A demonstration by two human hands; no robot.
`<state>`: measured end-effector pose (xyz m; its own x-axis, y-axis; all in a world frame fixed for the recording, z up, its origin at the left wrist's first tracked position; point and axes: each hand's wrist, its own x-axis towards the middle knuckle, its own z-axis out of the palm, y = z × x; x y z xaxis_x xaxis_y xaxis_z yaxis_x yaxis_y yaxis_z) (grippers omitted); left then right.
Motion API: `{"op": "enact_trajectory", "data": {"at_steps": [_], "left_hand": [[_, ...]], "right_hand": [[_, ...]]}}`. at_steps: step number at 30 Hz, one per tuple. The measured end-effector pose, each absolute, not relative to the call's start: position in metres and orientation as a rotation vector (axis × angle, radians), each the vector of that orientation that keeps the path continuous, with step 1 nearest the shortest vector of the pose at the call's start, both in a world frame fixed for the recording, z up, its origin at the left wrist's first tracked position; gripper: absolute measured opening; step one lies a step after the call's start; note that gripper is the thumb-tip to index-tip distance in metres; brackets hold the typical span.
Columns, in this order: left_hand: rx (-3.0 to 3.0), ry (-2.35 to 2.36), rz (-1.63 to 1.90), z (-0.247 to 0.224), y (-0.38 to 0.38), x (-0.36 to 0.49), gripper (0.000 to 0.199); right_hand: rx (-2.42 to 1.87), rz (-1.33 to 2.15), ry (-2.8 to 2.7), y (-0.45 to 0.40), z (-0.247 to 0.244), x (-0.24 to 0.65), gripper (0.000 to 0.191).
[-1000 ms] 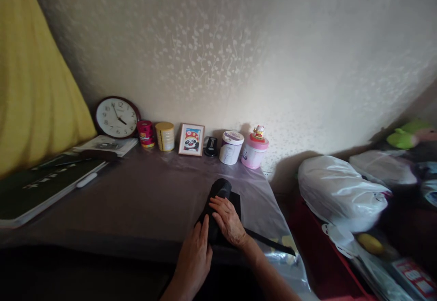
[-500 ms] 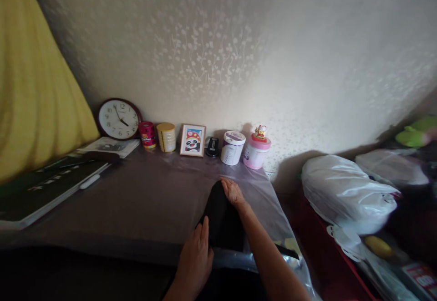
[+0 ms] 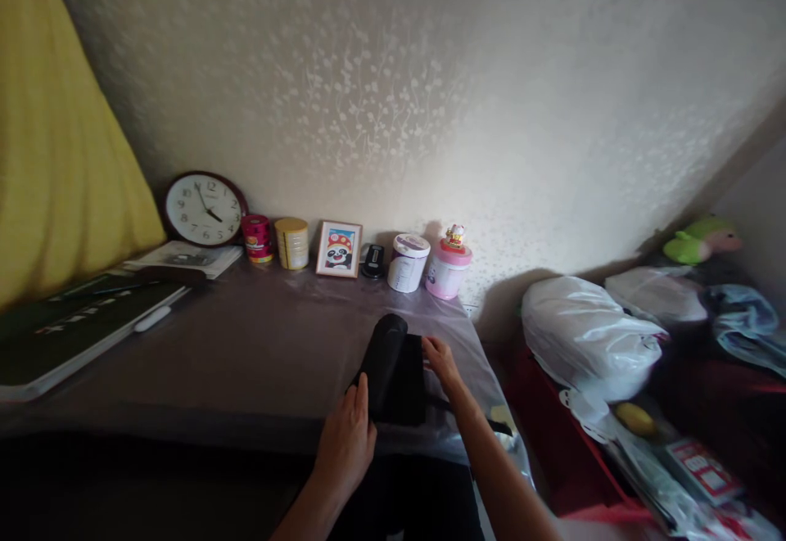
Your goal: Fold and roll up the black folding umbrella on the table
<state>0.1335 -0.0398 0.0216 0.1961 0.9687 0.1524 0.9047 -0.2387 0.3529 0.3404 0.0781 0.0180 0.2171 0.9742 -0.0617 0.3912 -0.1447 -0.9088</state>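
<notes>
A black rolled mat (image 3: 384, 357) lies aslant near the table's front edge, with a flat black flap (image 3: 409, 385) spreading from its right side. My left hand (image 3: 350, 422) grips the near left end of the roll, fingers along its side. At the flap's upper right edge, the fingers of my right hand (image 3: 440, 361) are closed on the black material, with a small red and white patch beside them. A narrow black strap (image 3: 500, 427) extends right beneath my right forearm.
Along the wall stand a clock (image 3: 205, 209), a pink tin (image 3: 258, 238), a yellow-lidded can (image 3: 292, 244), a picture frame (image 3: 339, 249), a white tub (image 3: 408, 267) and a pink tub (image 3: 448, 272). A green book (image 3: 79, 324) lies left; white bags (image 3: 583, 332) sit right.
My right hand has left the top of the roll and moved down to the flap's right edge. More of the flap shows. My left hand stays on the roll; the view has turned slightly right.
</notes>
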Motion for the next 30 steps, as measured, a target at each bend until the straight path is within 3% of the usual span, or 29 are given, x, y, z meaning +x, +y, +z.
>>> {"op": "enact_trajectory", "data": {"at_steps": [14,22,30], "left_hand": [[2.296,1.824,0.522,0.021,-0.041,0.133,0.061],[2.291,1.823,0.562,0.019,-0.041,0.132,0.06],[2.279,1.839,0.549,0.016,-0.038,0.131,0.06]], "right_hand": [[-1.603,1.17,-1.136,0.062,0.047,0.306,0.039],[-1.581,1.227,-1.197,0.07,0.044,0.302,0.018],[-1.615,1.044,-1.357,0.079,0.032,0.299,0.039]]}}
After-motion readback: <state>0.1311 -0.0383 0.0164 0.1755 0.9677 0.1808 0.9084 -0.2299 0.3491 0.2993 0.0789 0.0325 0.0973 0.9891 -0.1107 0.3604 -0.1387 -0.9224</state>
